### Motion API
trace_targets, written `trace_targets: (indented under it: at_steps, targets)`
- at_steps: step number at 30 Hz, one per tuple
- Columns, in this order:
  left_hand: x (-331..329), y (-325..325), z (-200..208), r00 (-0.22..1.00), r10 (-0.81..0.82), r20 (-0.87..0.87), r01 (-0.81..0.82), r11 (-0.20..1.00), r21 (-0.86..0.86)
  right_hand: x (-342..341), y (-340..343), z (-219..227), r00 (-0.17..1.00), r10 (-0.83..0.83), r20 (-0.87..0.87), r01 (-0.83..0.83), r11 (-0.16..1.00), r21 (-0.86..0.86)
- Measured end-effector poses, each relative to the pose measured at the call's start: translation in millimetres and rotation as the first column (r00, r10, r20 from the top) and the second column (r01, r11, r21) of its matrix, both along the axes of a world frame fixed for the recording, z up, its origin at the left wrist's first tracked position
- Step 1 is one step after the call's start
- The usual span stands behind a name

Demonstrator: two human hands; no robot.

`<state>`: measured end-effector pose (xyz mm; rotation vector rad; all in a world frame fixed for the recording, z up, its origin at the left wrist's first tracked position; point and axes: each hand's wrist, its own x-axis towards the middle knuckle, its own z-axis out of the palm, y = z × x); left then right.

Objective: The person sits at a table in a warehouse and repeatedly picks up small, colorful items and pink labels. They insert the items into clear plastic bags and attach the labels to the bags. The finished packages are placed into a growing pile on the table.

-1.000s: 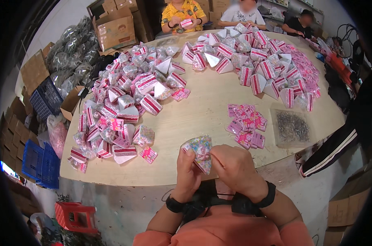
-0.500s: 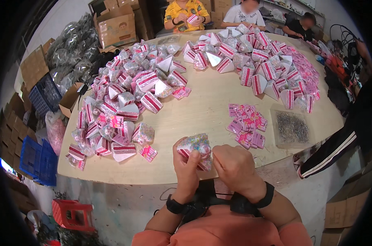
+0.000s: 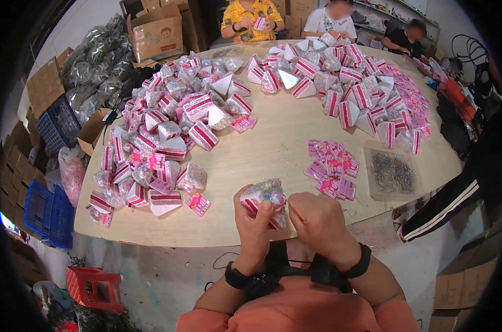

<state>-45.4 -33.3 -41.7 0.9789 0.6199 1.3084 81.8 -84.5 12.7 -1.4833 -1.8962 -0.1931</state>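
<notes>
My left hand [image 3: 255, 229] is closed around a toy cake slice [image 3: 263, 192], a wedge in pink and white layers with a multicoloured speckled top. The slice is held over the near edge of the table, with my thumb across its layered side. Close to the slice's right side, my right hand [image 3: 321, 222] is closed with its fingers curled in. Whatever it pinches, if anything, is hidden. Just beyond my right hand lies a loose pile of pink printed cards [image 3: 334, 166]. To its right is a clear shallow tray [image 3: 392, 192] of small metal pieces.
A large heap of cake slices [image 3: 201, 108] covers the left of the pale table [image 3: 262, 146]. Another heap [image 3: 361, 94] lies at the far right beside many pink cards [image 3: 408, 99]. People sit along the far side. Blue crates [image 3: 54, 216] and a red stool [image 3: 96, 288] stand left.
Both hands stay in nearly the same pose around the cake slice. The view has shifted very slightly, and across the table the person in yellow has moved their hands a little.
</notes>
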Motion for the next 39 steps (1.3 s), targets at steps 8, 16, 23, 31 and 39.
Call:
trace_targets:
  at_steps: [8,16,23,31,39]
  targets:
    - [-2.8,2.1,-5.6,0.988,0.061,-0.143,-0.047,0.994,0.094,2.1,0.5,0.0,0.999,-0.007,-0.034,0.004,0.995,-0.104]
    - [-4.4,1.8,0.5,0.991,0.007,-0.135,0.001,0.998,0.064,5.3,0.3,-2.2,0.995,-0.009,-0.103,-0.01,0.983,-0.182]
    - [0.1,7.1,-12.5,0.988,0.067,-0.139,-0.053,0.993,0.104,4.4,3.1,1.1,0.989,-0.027,-0.145,-0.005,0.976,-0.217]
    - [-3.8,4.0,-2.7,0.978,-0.069,-0.197,0.062,0.997,-0.043,7.9,5.0,8.8,0.99,-0.032,-0.138,-0.012,0.953,-0.303]
    - [1.7,11.0,-15.5,0.968,-0.023,-0.248,0.025,1.0,0.005,19.3,8.9,-7.3,0.977,0.029,-0.209,-0.084,0.962,-0.258]
